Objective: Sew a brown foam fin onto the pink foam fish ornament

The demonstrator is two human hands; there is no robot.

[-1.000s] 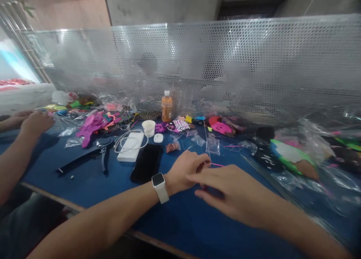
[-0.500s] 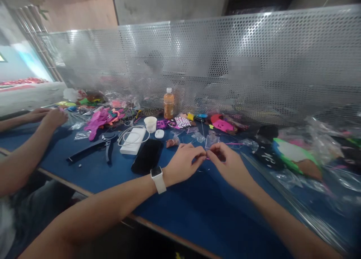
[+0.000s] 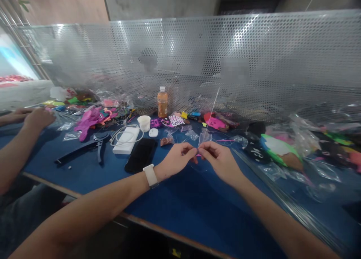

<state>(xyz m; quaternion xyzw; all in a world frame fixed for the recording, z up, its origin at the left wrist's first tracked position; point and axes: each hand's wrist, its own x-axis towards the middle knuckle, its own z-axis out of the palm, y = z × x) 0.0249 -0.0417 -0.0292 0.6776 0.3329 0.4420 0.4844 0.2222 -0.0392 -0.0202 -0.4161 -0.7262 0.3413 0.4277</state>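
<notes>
My left hand (image 3: pixel 178 159) and my right hand (image 3: pixel 220 162) meet over the blue table, thumbs and fingertips pinched together. Between the fingertips is a small pink piece (image 3: pixel 199 155), mostly covered by the fingers; both hands grip it. A thin pale strand (image 3: pixel 213 110) rises from near the right fingers and leans to the right. Just behind the hands lie a small clear bag (image 3: pixel 205 135) and a brown packet (image 3: pixel 167 140). A black phone (image 3: pixel 141 155) rests left of my left hand, whose wrist wears a white-banded watch.
A white power bank (image 3: pixel 126 140) with cable, pliers (image 3: pixel 99 146), a cup (image 3: pixel 144 123) and a drink bottle (image 3: pixel 162 102) stand or lie leftward. Long clear strips (image 3: pixel 284 198) run along the right, beside coloured pieces. Another person's hands (image 3: pixel 36 118) are at far left.
The view has shifted slightly rightward. My hands have drawn closer together, and my left wrist has turned. The thin strand now shows longer and more tilted.
</notes>
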